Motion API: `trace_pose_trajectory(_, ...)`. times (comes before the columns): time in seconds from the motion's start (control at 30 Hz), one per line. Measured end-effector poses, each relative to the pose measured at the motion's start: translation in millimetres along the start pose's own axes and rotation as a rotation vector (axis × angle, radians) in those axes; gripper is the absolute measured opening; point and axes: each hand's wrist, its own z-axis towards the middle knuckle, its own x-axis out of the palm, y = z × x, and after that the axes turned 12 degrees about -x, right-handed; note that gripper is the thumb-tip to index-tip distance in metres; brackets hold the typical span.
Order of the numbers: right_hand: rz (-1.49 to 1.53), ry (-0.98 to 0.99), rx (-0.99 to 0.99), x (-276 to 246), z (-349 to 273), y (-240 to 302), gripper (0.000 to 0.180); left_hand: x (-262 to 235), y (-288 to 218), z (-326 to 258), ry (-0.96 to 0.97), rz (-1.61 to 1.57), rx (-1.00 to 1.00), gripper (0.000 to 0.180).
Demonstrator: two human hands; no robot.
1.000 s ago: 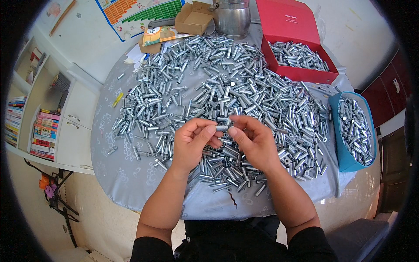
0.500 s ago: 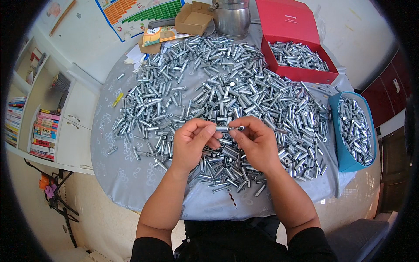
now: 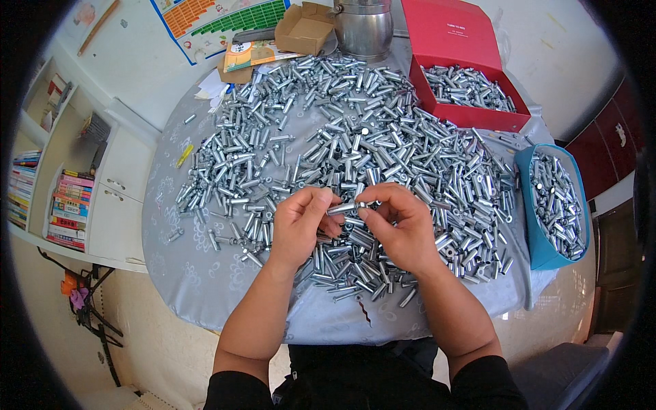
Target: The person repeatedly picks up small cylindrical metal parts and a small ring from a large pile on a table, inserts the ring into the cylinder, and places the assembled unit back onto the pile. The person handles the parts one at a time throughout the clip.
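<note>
A silver cylindrical metal piece (image 3: 344, 208) is at the centre of the frame, lifted in front of a broad heap of similar silver metal pieces (image 3: 389, 150). The right hand (image 3: 398, 224) pinches its right end between thumb and fingertips; the left hand (image 3: 299, 225) is curled at its left end, thumb raised, and whether those fingers grip it or merely lie against it I cannot tell. The heap spreads over a rounded tabletop (image 3: 179, 280) draped in shiny grey floral cloth. A thin dark wavy strip (image 3: 365, 311) lies at the lower centre, and a slim yellow object (image 3: 184, 156) left of the heap. At the upper right, an open red box (image 3: 478, 121) holds more pieces, as does a blue open-topped container (image 3: 537, 244) at the right. A shiny steel pot (image 3: 364, 34) and an open brown cardboard box (image 3: 298, 44) stand at the upper centre; colourful books (image 3: 70, 208) fill a white shelf (image 3: 51, 160) at the left.
</note>
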Motion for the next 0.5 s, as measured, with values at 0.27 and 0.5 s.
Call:
trace_pose_trajectory(0.27, 0.061, -0.032, 0.151, -2, 0, -3, 0.020, -5, 0, 1, 0.068, 0.069, 0.111, 0.019)
trace_pose_trajectory(0.5, 0.127, -0.064, 0.180, 1, 2, 2, 0.020, -3, 0, 0, 0.058, 0.021, 0.110, 0.018)
